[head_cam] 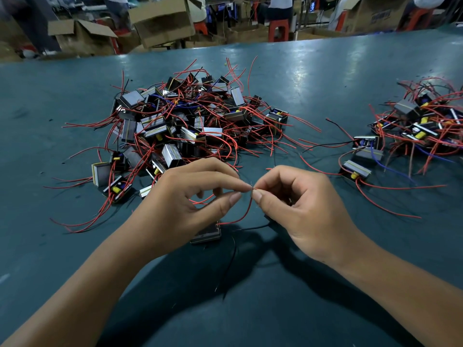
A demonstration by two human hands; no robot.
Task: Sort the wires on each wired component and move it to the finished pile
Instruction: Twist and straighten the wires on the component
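Fingers (pixel 244 187) of left hand (pixel 190 199) pinching bare tip of thin red insulated wire (pixel 246 211) between thumb and forefinger, remaining fingers loosely curled. Fingers (pixel 258 195) of right hand (pixel 300 209) pinching same tip from opposite side, thumb pad pressed against it, fingertips of both hands almost touching. Red wire curving down to small grey-and-black boxy wired component (pixel 206 234), flat on dark teal matte desk (pixel 313 78) near its front edge, partly hidden under left hand. Thin black wire (pixel 231 261) trailing from same component toward front edge; another black lead (pixel 253 227) running right under right hand.

Behind hands, mid-desk: large tangled heap of similar wired components (pixel 180 126), red leads spilling outward, a few blue and black among them, yellow parts visible. Toward right edge: smaller pile of the same components (pixel 416 123), well apart from large heap, several strays just beside it on the near side.

Beyond far edge: brown cardboard boxes (pixel 162 21), red plastic stool (pixel 278 30), seated people partly visible.
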